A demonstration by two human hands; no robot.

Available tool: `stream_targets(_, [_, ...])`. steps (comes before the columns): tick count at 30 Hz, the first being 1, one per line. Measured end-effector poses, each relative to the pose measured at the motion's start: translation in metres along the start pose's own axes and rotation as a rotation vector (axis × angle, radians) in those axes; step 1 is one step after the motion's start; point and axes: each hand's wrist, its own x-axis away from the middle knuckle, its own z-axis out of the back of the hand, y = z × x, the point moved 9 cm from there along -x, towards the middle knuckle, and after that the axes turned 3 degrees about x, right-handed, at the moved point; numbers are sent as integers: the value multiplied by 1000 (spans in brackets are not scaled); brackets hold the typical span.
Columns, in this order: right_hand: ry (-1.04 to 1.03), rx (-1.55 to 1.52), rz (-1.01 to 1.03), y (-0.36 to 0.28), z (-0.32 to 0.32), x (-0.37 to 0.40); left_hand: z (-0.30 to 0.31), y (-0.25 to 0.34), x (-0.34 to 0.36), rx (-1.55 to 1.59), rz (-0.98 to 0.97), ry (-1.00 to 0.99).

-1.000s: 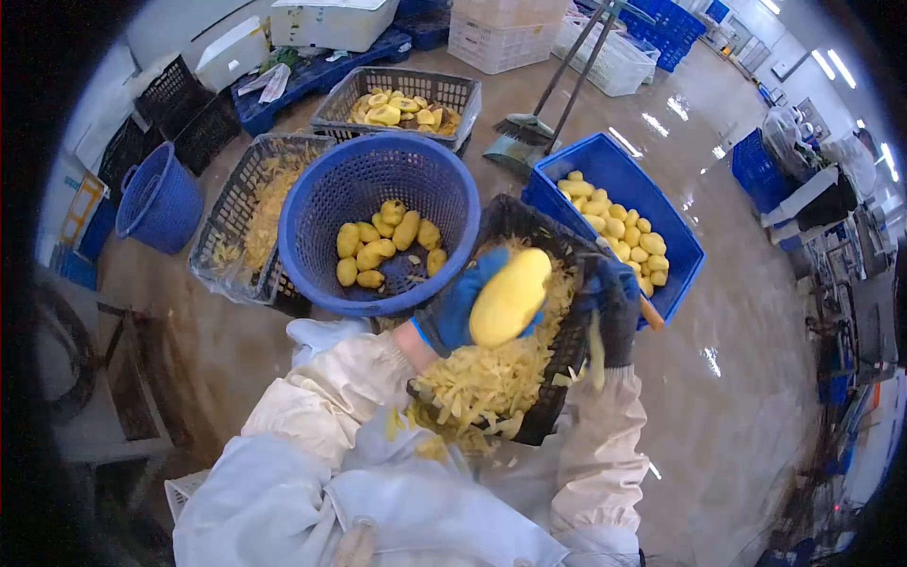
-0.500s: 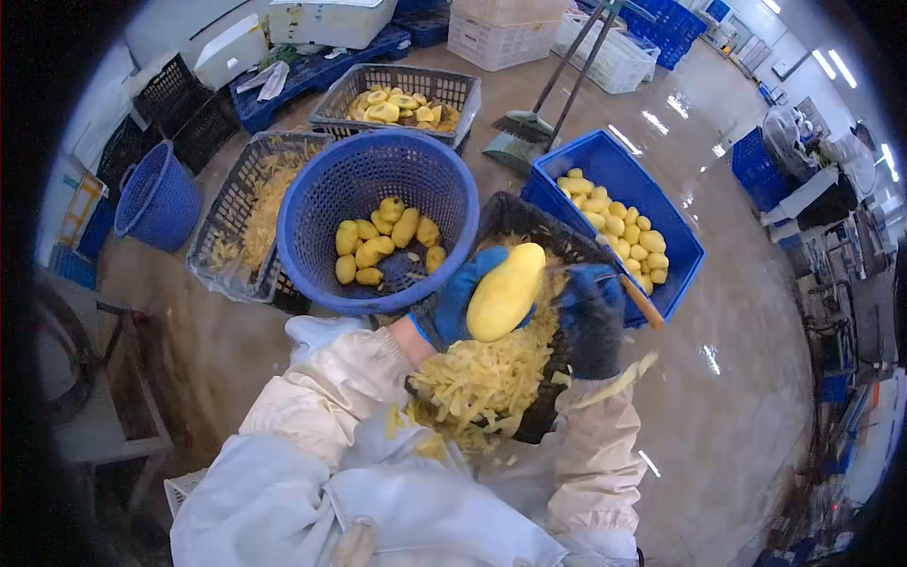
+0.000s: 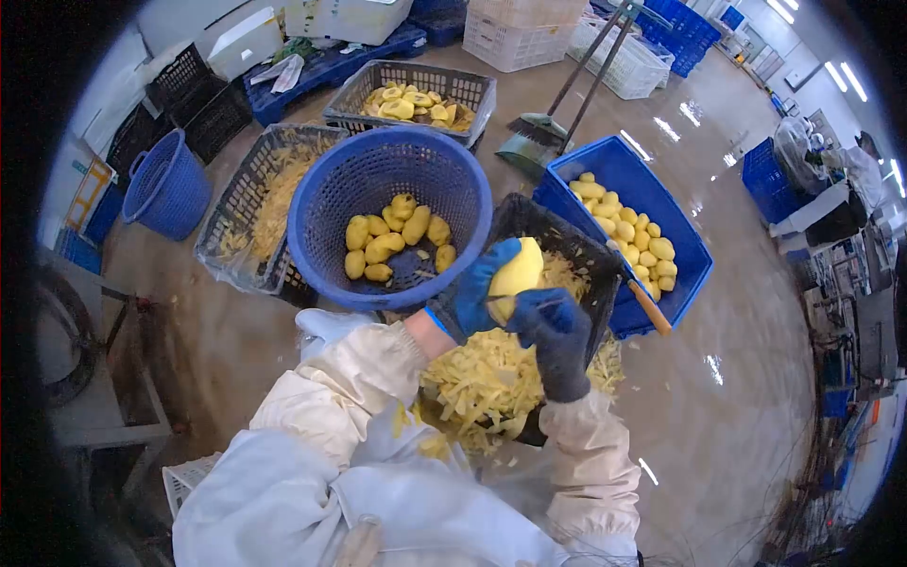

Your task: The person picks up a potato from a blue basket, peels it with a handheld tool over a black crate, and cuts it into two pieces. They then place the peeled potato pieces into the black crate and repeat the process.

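My left hand (image 3: 470, 293), in a blue and dark glove, holds a large peeled yellow potato (image 3: 519, 269) above a dark crate (image 3: 605, 283). My right hand (image 3: 553, 331), gloved alike, is closed at the potato's lower end around a small tool whose shape I cannot make out. Beneath both hands lies a heap of yellow peelings (image 3: 487, 373). A wooden-handled tool (image 3: 648, 304) rests on the crate's right edge. Just left of my hands stands a round blue basket (image 3: 312, 227) with several potatoes in it.
A blue bin (image 3: 694, 269) with peeled potatoes stands at the right. Crates of peelings (image 3: 283, 194) and potato pieces (image 3: 416, 102) are behind the round basket. A broom and dustpan (image 3: 529, 151) stand farther back. Another blue basket (image 3: 170, 189) is at the far left.
My right hand has moved left and down onto the potato's lower end. The potato has turned in my left hand. The surroundings have shifted slightly right in view.
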Motion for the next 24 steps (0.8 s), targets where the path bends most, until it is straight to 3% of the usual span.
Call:
stream_targets(1, [42,-46,-95,5,5,-4,-13,0,5,-46,-50,121])
stream_targets(4, [168,-165,20,34,78,-44,-15,-20,15,-142,36,214])
stream_targets(5, [227,321,368,44,122,-65,-22,-30,21,-228,78,237])
stream_targets(6, [241,570,536,31,118,-61,-39,-41,21,-100,182,89])
stream_targets(7, [297,811,710,19,113,-53,-44,-36,16,-43,141,24])
stream_targets(9, [209,-104,11,-1,71,-34,-38,-18,10,26,26,-24])
stream_targets(10, [195,-76,-47,-3,50,-21,-31,-5,9,24,-29,-4])
stream_targets(12, [-46,134,136,-15,-3,5,-18,1,-1,150,-52,26])
stream_targets(13, [-45,135,138,-19,-2,3,-20,-2,2,127,-5,5])
stream_targets(14, [-27,90,51,-14,3,0,-21,-7,5,106,46,-11])
stream_targets(15, [-9,44,-39,-8,9,-4,-17,-2,10,-79,-62,176])
stream_targets(16, [-6,45,-42,8,32,-21,-37,-22,14,34,97,-55])
stream_targets(18, [256,-69,139,40,112,-53,-23,-38,24,-169,151,143])
stream_targets(19, [263,-72,139,38,116,-50,-22,-50,25,-131,206,176])
stream_targets(20, [279,110,222,24,119,-49,-26,-48,23,-137,212,174])
stream_targets(22, [282,297,298,-5,102,-40,-46,-23,18,-215,10,11])
stream_targets(24, [258,-103,-41,10,67,-18,-38,-15,15,-121,20,112])
